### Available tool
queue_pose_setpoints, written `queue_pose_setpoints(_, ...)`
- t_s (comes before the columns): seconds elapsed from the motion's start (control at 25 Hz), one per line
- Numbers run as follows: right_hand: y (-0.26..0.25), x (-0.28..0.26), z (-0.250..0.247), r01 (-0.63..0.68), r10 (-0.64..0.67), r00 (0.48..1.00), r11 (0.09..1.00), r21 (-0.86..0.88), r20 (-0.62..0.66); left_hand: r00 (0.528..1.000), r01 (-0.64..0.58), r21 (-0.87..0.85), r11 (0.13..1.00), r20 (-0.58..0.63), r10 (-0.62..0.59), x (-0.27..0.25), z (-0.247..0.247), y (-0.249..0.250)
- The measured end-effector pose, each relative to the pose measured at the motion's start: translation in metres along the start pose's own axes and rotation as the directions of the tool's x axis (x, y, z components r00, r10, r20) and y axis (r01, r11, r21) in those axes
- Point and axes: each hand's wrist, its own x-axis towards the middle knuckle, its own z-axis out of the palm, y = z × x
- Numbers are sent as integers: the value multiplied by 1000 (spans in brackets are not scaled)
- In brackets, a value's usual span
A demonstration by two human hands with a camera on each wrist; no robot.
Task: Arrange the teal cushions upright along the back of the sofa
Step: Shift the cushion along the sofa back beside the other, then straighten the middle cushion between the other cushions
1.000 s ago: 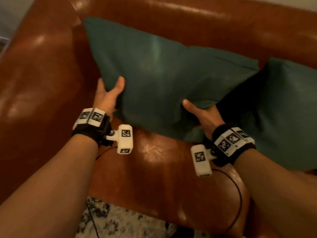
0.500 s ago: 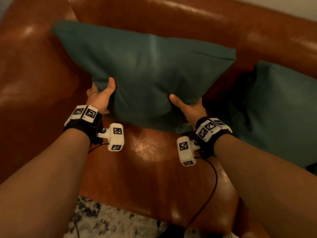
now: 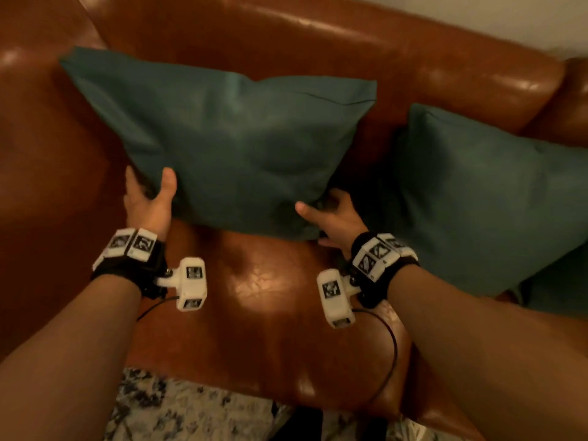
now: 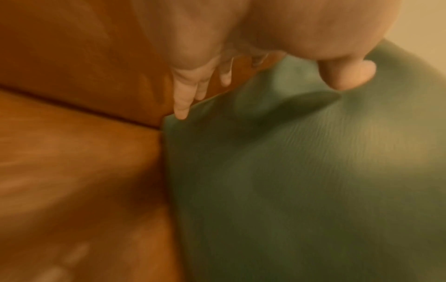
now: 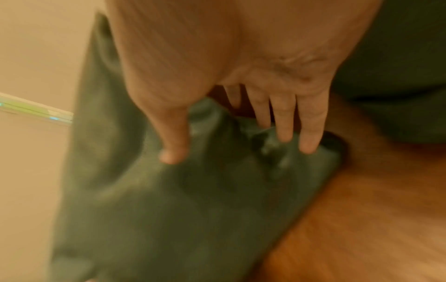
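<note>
Head view: a teal cushion (image 3: 241,148) is held at its two lower corners above the seat of a brown leather sofa (image 3: 273,300), its top edge leaning against the sofa's backrest near the left armrest. The left hand (image 3: 148,202) is clamped on the lower left corner, thumb laid over the front face and fingers tucked behind. The right hand (image 3: 334,221) is closed on the lower right corner, where the fabric is bunched. A second teal cushion (image 3: 483,198) is propped just beside it toward the right end of the seat, against the backrest. White tracking blocks with black markers are strapped to both wrists, and a black cable (image 3: 391,354) is looped below the right wrist. A patterned rug (image 3: 191,409) is seen past the seat's front edge.

On the left wrist view, which is blurred, the thumb is pressed into the cushion's front and the fingertips (image 4: 181,112) are laid along its side edge. On the right wrist view, also blurred, the crumpled corner is pinched between thumb and fingers (image 5: 311,129).
</note>
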Motion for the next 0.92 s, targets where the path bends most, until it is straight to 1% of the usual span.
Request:
queue_pose_setpoints(0.08,38,-18,-26,-53,59,995,996,-71,80,999,48,144,988,-9,-47,-39,13,-20)
queue_pose_setpoints(0.12,58,-27,-45,-69,82,992,989,-133,100,997,77,201,976,13,-82,-61,24,-28)
queue_pose_setpoints(0.16,75,-35,-62,-61,81,990,983,-172,112,989,123,255,959,44,-139,-81,34,-38)
queue_pose_setpoints(0.24,105,-42,-120,-72,85,994,981,-182,68,967,128,286,950,176,-183,-115,70,-52)
queue_pose_setpoints(0.28,114,-45,-153,-84,90,996,981,-176,29,956,94,296,950,240,-169,-137,91,-49)
queue_pose_setpoints(0.36,131,-48,-227,-115,104,992,976,-183,-69,926,-58,333,941,370,-73,-175,139,-30)
queue_pose_setpoints(0.4,136,-48,-262,-134,110,985,975,-180,-134,912,-98,303,948,408,-36,-195,165,-14)
queue_pose_setpoints(0.44,135,-50,-295,-148,115,974,976,-160,-197,904,-101,224,969,427,-4,-214,190,3)
queue_pose_setpoints(0.48,133,-48,-328,-141,110,960,984,-106,-258,901,-73,138,988,434,6,-228,214,18)
queue_pose_setpoints(0.52,128,-46,-353,-127,113,943,992,-22,-312,902,-19,62,998,431,-9,-237,231,34)
queue_pose_setpoints(0.56,119,-45,-380,-105,127,925,991,81,-359,900,68,-11,998,432,-57,-247,249,50)
queue_pose_setpoints(0.6,113,-39,-403,-90,149,912,982,167,-383,878,187,-86,979,461,-127,-251,265,60)
queue_pose_setpoints(0.64,106,-34,-420,-63,146,916,972,225,-373,844,307,-136,942,496,-204,-253,278,67)
queue_pose_setpoints(0.68,98,-31,-427,-49,136,932,965,256,-336,808,399,-176,900,531,-255,-253,288,71)
queue_pose_setpoints(0.72,94,-28,-430,-34,116,952,960,277,-282,777,446,-190,874,566,-274,-250,297,71)
queue_pose_setpoints(0.76,91,-26,-430,-22,97,965,956,294,-243,763,472,-201,858,580,-285,-247,305,67)
queue_pose_setpoints(0.8,92,-24,-431,-11,79,974,953,302,-213,765,484,-212,849,574,-292,-247,313,62)
queue_pose_setpoints(0.88,96,-25,-441,31,27,983,951,309,-180,793,436,-252,864,562,-237,-255,333,58)
queue_pose_setpoints(0.92,100,-27,-451,41,19,983,947,317,-182,804,409,-269,872,558,-205,-267,344,62)
